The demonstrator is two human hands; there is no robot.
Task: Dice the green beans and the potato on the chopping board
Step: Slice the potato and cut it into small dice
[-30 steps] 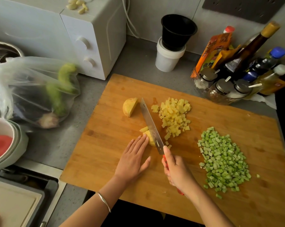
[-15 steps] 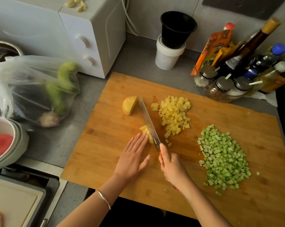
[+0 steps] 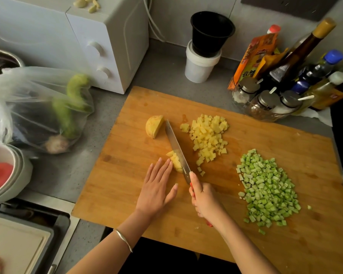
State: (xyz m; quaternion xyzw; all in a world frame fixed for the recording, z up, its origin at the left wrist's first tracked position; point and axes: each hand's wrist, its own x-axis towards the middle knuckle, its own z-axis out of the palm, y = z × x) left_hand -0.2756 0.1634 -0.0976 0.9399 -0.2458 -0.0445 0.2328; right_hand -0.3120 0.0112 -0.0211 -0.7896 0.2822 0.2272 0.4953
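While right hand [image 3: 204, 198] grips knife [image 3: 175, 147], fingers curled round it, left hand [image 3: 156, 186] lies flat, straight fingertips [image 3: 167, 165] touching potato piece [image 3: 176, 164].

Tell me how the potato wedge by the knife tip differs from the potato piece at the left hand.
The potato wedge is whole and uncut; the potato piece is sliced into sections. The wedge lies untouched, while straight fingers of the left hand steady the piece and the knife cuts against it. Both are pale yellow, on the chopping board.
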